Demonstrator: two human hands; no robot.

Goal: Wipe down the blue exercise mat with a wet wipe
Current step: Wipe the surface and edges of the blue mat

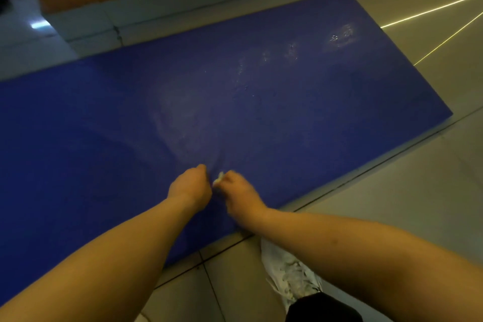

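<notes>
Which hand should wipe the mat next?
Probably the right hand: its fingers pinch the wet wipe over the blue mat. The left hand is curled beside it; no wipe shows there.

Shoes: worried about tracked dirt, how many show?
1: a white shoe on the floor just off the mat's near edge, bottom right. Another may be out of view.

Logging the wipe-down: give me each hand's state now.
Left hand: fingers curled; holding anything cannot be told.
Right hand: pinches the small crumpled white wet wipe.
</notes>
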